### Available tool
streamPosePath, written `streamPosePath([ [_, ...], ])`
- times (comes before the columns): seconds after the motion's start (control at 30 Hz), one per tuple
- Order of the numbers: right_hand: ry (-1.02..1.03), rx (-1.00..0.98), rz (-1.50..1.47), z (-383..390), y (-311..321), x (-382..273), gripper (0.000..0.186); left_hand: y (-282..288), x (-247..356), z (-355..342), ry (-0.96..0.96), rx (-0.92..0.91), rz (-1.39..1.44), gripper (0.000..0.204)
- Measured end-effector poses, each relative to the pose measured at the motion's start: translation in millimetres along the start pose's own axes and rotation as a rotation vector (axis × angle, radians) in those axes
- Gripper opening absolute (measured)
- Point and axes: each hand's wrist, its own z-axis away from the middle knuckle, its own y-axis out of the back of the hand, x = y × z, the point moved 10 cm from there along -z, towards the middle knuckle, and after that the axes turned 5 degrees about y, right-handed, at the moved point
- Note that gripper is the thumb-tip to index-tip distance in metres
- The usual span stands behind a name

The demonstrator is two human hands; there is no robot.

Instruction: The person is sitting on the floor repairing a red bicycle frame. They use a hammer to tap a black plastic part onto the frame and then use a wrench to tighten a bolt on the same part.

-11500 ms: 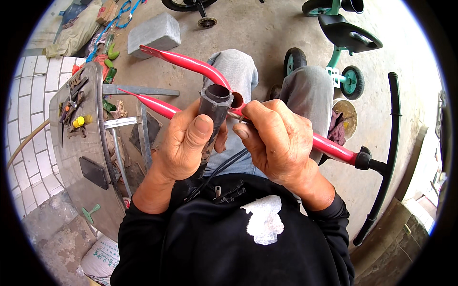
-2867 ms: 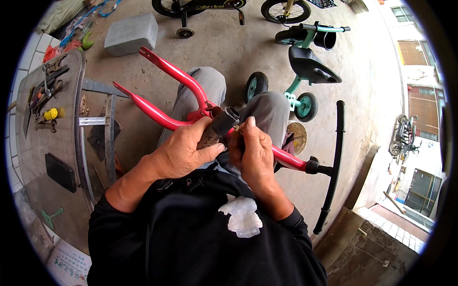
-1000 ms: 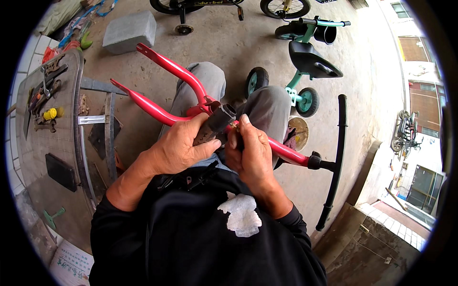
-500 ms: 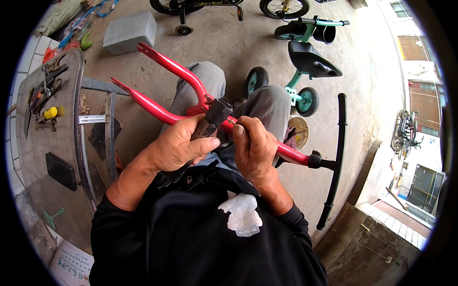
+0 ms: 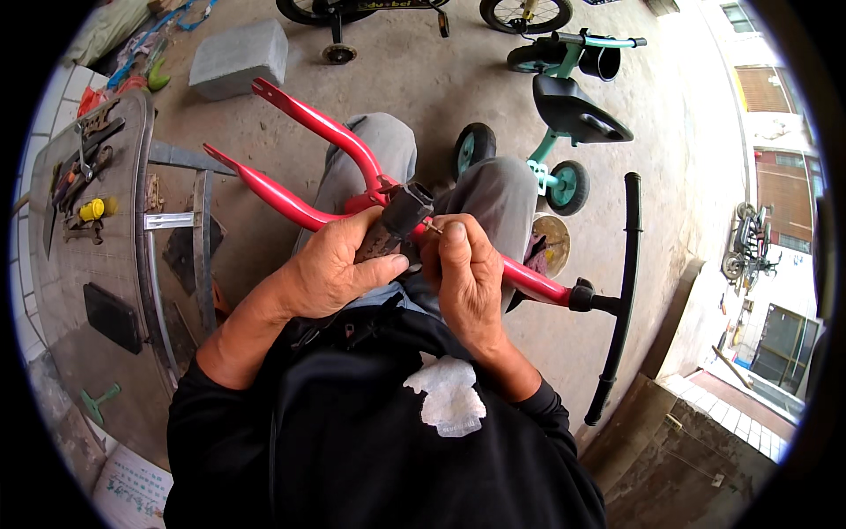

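My left hand is closed round a dark, worn tube with a black top end, tilted up and rightward. My right hand pinches a thin brassy metal piece, perhaps a bolt, beside the tube's upper end; its lower fingers are partly hidden. A red bicycle frame lies across my grey-trousered knees, its two forked prongs pointing up-left. The frame's red tube runs under my hands to a black handlebar on the right.
At left, a metal table holds tools and a black flat object. Ahead are a concrete block, a teal tricycle and bicycles. A bucket stands by my right knee. Walls line the right.
Since the oldest frame, the view has shifted and the dark tube has tilted rightward. In the last second, the tube's top has turned slightly, and my right fingers have shifted slightly at the metal piece.
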Motion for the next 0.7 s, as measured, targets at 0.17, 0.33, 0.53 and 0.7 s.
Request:
streamPosePath([
  [0.17, 0.534, 0.014, 0.510, 0.8, -3.7, -45.3, 0.023, -8.9, -4.8, -0.4, 0.107, -0.137, 0.303, 0.036],
  [0.33, 0.685, -0.038, 0.675, 0.6, -7.4, -53.7, 0.021, -13.0, -10.4, -1.7, 0.127, -0.169, 0.377, 0.035],
  [0.53, 0.487, -0.020, 0.453, -6.2, -0.3, -35.7, 0.016, -13.3, -10.1, -2.5, 0.122, -0.172, 0.297, 0.034],
  [0.7, -0.559, -0.084, -0.668, 19.6, -23.5, 36.7, 0.045, 1.1, 10.7, -2.3, -0.167, 0.037, -0.230, 0.034],
])
